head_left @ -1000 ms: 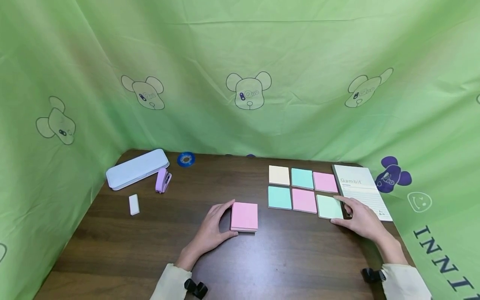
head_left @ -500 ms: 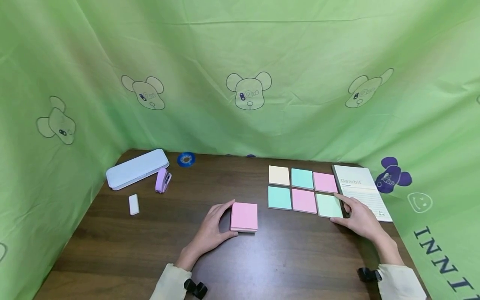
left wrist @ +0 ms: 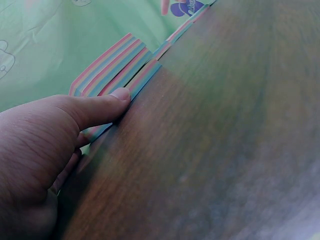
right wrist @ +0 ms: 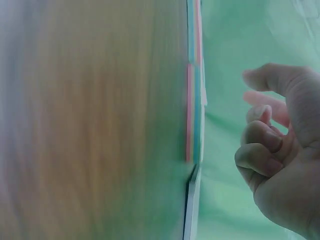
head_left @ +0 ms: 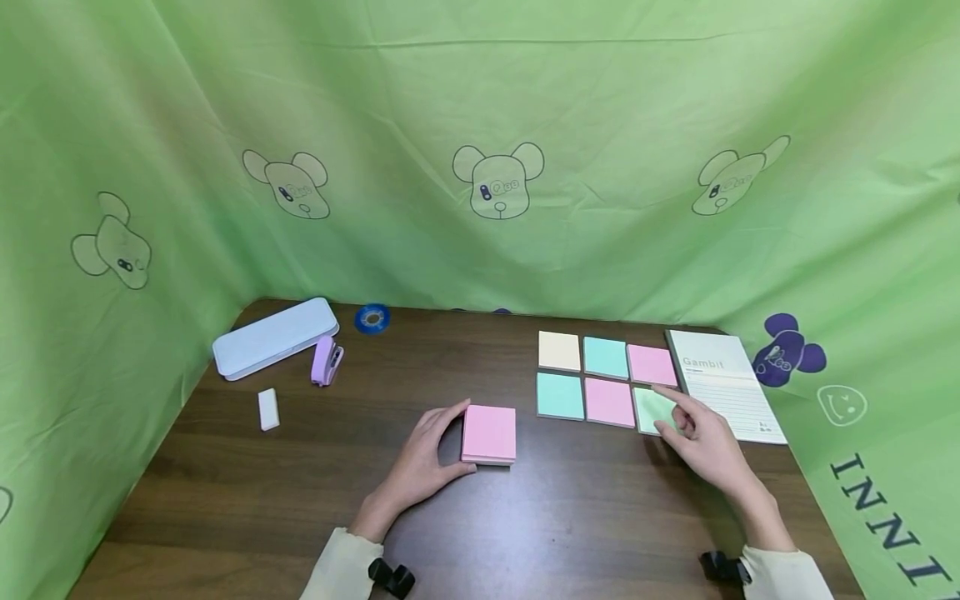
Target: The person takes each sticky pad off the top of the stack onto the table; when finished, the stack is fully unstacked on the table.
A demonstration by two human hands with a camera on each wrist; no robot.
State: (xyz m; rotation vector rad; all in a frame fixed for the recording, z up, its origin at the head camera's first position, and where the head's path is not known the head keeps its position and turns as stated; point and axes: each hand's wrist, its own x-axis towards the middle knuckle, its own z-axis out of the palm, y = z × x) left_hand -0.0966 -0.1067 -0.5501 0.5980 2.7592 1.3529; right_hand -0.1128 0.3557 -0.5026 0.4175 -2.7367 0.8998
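My left hand (head_left: pixel 423 454) holds a stack of sticky note pads (head_left: pixel 489 433) with a pink top at the table's middle, thumb at the near edge and fingers at the far side. Striped pink, yellow and blue edges of the stack (left wrist: pixel 117 70) show beside the thumb in the left wrist view. My right hand (head_left: pixel 705 442) is raised over the pale green sticky note pad (head_left: pixel 651 408), holding nothing. Its index finger and thumb stretch out apart while the other fingers curl in. That pad ends the near row of single pads, beside a pink pad (head_left: pixel 609 402).
Other pads in two rows include a cream one (head_left: pixel 558 351) and a teal one (head_left: pixel 559 395). A Gambit notepad (head_left: pixel 727 387) lies to their right. On the left are a pale blue case (head_left: pixel 275 339), purple stapler (head_left: pixel 326 361), white eraser (head_left: pixel 267 409) and blue tape roll (head_left: pixel 372 318).
My right hand has let go of the pale green pad, lifted and shifted left over it. The left hand and its stack have stayed in place.
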